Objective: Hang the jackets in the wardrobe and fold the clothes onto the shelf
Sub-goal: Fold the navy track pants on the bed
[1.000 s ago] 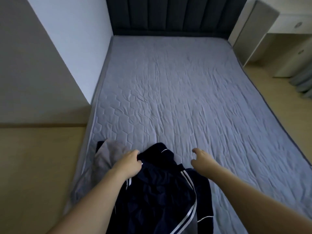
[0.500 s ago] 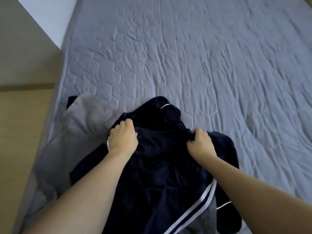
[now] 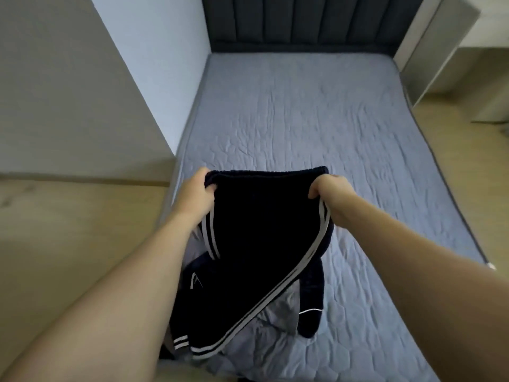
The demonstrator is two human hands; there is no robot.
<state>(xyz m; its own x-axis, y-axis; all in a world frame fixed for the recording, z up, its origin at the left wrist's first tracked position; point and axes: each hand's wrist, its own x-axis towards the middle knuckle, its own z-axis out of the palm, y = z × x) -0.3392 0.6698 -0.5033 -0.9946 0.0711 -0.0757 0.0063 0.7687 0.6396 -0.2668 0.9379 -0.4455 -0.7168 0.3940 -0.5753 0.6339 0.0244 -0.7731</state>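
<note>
One dark garment (image 3: 256, 238) with white side stripes is held up above the near part of the bed (image 3: 316, 128). The left hand (image 3: 197, 193) grips its left top corner, fingers curled over the elastic band; the right hand (image 3: 332, 188) grips the right top corner the same way. The band is stretched straight between the two hands, and the cloth hangs down toward the near edge. Under it lie at least two more pieces: another dark garment (image 3: 311, 299) with a thin white line, and a grey one (image 3: 283, 307) partly hidden beneath. How many pieces lie in that heap cannot be told. The dark padded headboard (image 3: 303, 20) stands at the far end. A wall (image 3: 68, 86) rises at the left, wooden floor (image 3: 68, 230) below it. A pale cabinet (image 3: 429, 48) stands at the far right.
</note>
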